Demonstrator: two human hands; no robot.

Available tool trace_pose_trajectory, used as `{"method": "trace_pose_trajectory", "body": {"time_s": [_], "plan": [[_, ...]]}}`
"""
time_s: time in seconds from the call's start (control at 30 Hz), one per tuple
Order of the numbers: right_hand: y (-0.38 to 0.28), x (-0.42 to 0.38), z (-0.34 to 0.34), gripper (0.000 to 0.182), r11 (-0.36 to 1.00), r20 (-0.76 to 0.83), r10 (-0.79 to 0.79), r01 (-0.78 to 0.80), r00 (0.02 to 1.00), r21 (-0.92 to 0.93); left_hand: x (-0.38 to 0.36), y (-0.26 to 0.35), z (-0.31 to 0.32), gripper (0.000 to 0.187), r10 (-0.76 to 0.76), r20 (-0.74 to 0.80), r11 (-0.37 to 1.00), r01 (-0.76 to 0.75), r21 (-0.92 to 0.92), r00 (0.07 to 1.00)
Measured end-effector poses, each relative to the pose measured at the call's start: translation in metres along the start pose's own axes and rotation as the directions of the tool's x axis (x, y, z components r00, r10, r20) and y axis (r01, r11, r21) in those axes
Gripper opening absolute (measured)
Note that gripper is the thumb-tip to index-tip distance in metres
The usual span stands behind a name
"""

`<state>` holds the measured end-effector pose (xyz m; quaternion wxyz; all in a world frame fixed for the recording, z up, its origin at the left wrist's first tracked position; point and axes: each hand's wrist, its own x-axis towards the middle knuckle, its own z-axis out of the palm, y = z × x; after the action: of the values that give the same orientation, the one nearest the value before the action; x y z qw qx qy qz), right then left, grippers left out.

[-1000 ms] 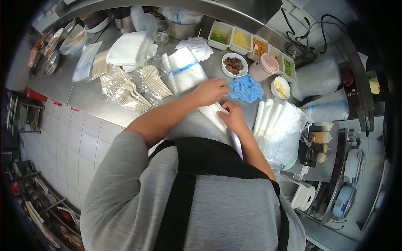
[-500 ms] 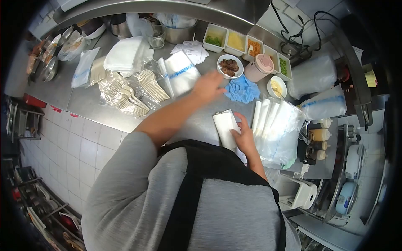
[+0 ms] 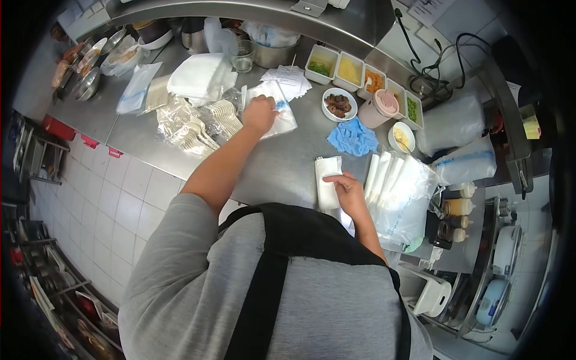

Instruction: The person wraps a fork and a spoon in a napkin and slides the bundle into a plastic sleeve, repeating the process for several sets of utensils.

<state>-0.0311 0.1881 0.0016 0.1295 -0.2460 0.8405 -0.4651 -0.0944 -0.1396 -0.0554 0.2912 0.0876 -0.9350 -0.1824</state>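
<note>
My left hand (image 3: 260, 115) is closed at the stack of clear plastic bags (image 3: 284, 123) with blue print, its fingers pinching at the top bag. My right hand (image 3: 348, 191) grips a folded white napkin (image 3: 327, 185) near the counter's front edge. Tine-like tips show at the napkin's top end, as of a fork wrapped inside. To the right of that hand lie several rolled white napkins (image 3: 384, 174) beside a pile of clear plastic bags (image 3: 403, 204). Left of the bag stack are plastic-wrapped bundles of beige disposable forks (image 3: 191, 137).
Along the back stand tubs of chopped toppings (image 3: 348, 71), a bowl of browned meat (image 3: 339, 105), a pink lidded container (image 3: 379, 108) and a bowl of pale yellow food (image 3: 401, 138). A blue cloth (image 3: 353, 137) lies crumpled in front. White napkins (image 3: 201, 75) are stacked at left; sauce bottles (image 3: 459, 207) stand right.
My left hand has moved left, from near the meat bowl onto the stack of plastic bags, and has closed there. My right hand stays at the folded napkin. The view has shifted slightly.
</note>
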Motion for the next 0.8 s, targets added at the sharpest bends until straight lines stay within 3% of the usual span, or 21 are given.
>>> {"method": "trace_pose_trajectory", "body": {"time_s": [0.1,0.2,0.23,0.3,0.33,0.4,0.5,0.6,0.8], "plan": [[0.005,0.001,-0.004,0.028,0.995,0.000,-0.022,0.022,1.000,-0.095,0.008,-0.005,0.001,0.011,-0.321,0.222,0.913,0.363,-0.186,0.921],[0.007,0.000,-0.002,0.018,0.983,-0.115,-0.091,0.071,0.989,-0.170,0.009,0.002,-0.008,0.008,-0.430,0.260,0.871,0.473,-0.134,0.865],[0.006,-0.001,0.000,0.015,0.979,-0.166,-0.112,0.081,0.980,-0.186,0.005,0.006,-0.012,0.007,-0.306,0.193,0.937,0.331,-0.114,0.932],[-0.010,0.000,-0.004,0.014,0.996,-0.128,0.020,-0.031,0.992,-0.082,-0.004,0.015,-0.019,0.007,-0.033,0.069,0.998,0.036,-0.049,0.997],[-0.016,0.001,-0.007,0.014,0.996,-0.105,0.082,-0.086,0.991,-0.034,-0.002,0.008,-0.011,0.008,-0.052,0.090,0.997,0.057,-0.059,0.995],[-0.006,0.003,-0.004,0.014,0.995,-0.104,0.059,-0.067,0.993,-0.074,0.003,-0.007,0.007,0.011,-0.083,0.132,0.992,0.094,-0.078,0.988],[-0.003,0.002,-0.005,0.013,0.993,-0.101,0.038,-0.049,0.994,-0.107,0.006,-0.009,-0.002,0.017,-0.300,0.181,0.922,0.333,-0.199,0.937],[0.002,0.001,-0.004,0.013,0.994,-0.124,0.017,-0.029,0.992,-0.103,0.003,-0.002,-0.021,0.018,-0.420,0.216,0.798,0.472,-0.375,0.881],[-0.009,0.005,0.000,0.013,0.994,-0.147,-0.037,0.022,0.988,-0.107,-0.003,-0.002,-0.013,0.016,-0.005,0.231,0.991,0.036,-0.130,0.973]]}}
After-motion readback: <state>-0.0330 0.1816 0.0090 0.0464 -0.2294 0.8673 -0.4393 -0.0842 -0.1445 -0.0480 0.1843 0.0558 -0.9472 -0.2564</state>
